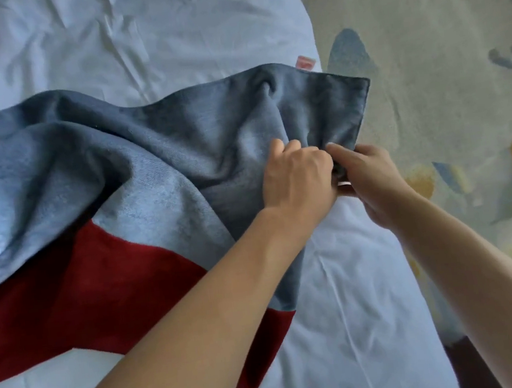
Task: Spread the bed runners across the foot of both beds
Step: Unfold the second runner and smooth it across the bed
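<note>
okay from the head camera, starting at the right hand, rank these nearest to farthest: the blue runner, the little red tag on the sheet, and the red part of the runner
1. Blue runner: pinched in the right hand, beside the left hand.
2. Red tag: up beyond the hand, at the white sheet's edge.
3. Red part of the runner: far left and lower, partly under the left forearm.

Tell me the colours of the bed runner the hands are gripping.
The bed runner is blue-grey on one face and dark red on the other, seen in the head view.
</note>
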The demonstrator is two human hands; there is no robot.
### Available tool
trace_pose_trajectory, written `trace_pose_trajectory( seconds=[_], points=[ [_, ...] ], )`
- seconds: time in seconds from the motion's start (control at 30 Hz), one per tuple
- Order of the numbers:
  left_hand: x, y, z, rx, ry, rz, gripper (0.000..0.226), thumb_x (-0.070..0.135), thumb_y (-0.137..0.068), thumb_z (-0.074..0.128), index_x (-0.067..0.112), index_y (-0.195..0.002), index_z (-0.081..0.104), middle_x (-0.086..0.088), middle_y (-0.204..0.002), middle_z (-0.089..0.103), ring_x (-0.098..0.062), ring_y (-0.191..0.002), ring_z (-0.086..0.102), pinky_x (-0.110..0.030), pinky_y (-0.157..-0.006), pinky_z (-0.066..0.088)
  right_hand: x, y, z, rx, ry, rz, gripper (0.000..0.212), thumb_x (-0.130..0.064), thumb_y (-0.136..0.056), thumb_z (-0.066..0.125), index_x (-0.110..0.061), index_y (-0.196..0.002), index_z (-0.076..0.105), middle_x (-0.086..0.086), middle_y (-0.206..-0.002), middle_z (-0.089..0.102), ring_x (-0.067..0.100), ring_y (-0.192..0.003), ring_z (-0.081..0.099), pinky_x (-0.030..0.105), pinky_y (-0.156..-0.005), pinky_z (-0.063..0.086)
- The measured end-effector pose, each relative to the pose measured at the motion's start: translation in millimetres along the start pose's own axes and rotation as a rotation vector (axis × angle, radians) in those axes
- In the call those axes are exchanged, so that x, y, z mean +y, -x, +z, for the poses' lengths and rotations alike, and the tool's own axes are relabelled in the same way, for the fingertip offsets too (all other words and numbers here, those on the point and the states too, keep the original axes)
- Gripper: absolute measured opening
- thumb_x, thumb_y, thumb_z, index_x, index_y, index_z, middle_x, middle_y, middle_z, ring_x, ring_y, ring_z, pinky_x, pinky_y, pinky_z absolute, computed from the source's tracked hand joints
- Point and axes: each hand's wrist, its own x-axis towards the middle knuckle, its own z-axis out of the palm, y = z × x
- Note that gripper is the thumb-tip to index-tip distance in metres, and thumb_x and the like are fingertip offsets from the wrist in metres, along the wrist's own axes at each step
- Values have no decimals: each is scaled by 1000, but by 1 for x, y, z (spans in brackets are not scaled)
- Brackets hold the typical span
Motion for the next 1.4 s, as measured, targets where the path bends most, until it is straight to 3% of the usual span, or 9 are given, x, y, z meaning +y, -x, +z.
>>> trace_pose_trajectory(
  seconds=[0.23, 0.47, 0.7, 0.87, 1.03, 1.13, 1.23, 1.33, 1.4],
  points=[
    [39, -11, 18, 50, -65, 0, 23, 38, -90, 55, 20, -86, 68, 0, -87, 66, -24, -91, 53, -39, -87, 27, 1, -49, -44, 56, 11, -15, 15, -5, -90, 60, -1, -78, 66, 7, -59, 65, 19, -51, 68, 29, -48, 55],
    [74, -48, 26, 84, -16, -219, 19, 27, -88, 55, 21, -82, 72, 0, -86, 62, -25, -90, 54, -39, -81, 25, 9, -63, -68, -262, -125, 70, 16, -18, -92, 64, -9, -78, 62, 1, -58, 62, 13, -52, 62, 22, -47, 48],
    [95, -46, 38, 8, -43, -210, 18, 40, -88, 58, 23, -85, 63, 3, -90, 65, -22, -91, 55, -37, -84, 26, -1, -92, -101, -117, -38, 6, 14, -13, -92, 62, -2, -87, 69, 17, -81, 72, 27, -71, 74, 40, -63, 62],
    [112, -68, 42, 69, 76, -332, 14, 33, -91, 55, 25, -79, 57, 1, -89, 65, -23, -90, 55, -36, -79, 25, 12, -87, -108, -358, -167, 106, 18, -19, -91, 63, -14, -74, 62, 1, -63, 61, 11, -59, 61, 24, -53, 51],
    [123, -68, 50, 39, -13, -277, 24, 45, -89, 56, 23, -82, 65, 4, -87, 65, -21, -88, 56, -36, -84, 29, 11, -103, -126, -171, -62, 6, 14, -15, -89, 68, -13, -74, 70, 1, -64, 67, 12, -60, 64, 27, -57, 53],
    [120, -72, 47, 31, 93, -321, 18, 37, -88, 61, 22, -79, 64, 2, -85, 65, -23, -86, 58, -36, -81, 30, 10, -102, -128, -235, -135, 39, 21, -25, -89, 65, -13, -72, 67, 3, -66, 67, 15, -65, 67, 27, -60, 55],
    [116, -80, 44, 60, 307, -489, 18, 34, -88, 63, 21, -76, 60, 3, -83, 63, -23, -80, 60, -36, -74, 41, 13, -96, -130, -377, -257, 109, 27, -32, -86, 57, -7, -86, 65, 10, -81, 71, 20, -79, 71, 28, -68, 57],
    [112, -83, 43, 49, 398, -581, 19, 38, -87, 64, 21, -78, 64, 5, -83, 64, -20, -80, 61, -38, -72, 50, 18, -89, -134, -371, -261, 93, 17, -15, -85, 57, -3, -91, 66, 15, -87, 72, 24, -85, 71, 36, -80, 59],
    [115, -80, 41, 30, 346, -503, 20, 43, -85, 66, 23, -83, 63, 6, -83, 65, -18, -81, 61, -37, -76, 48, 19, -87, -140, -254, -214, 37, 9, -2, -89, 57, -2, -88, 67, 14, -82, 74, 24, -78, 74, 35, -74, 60]
  ],
)
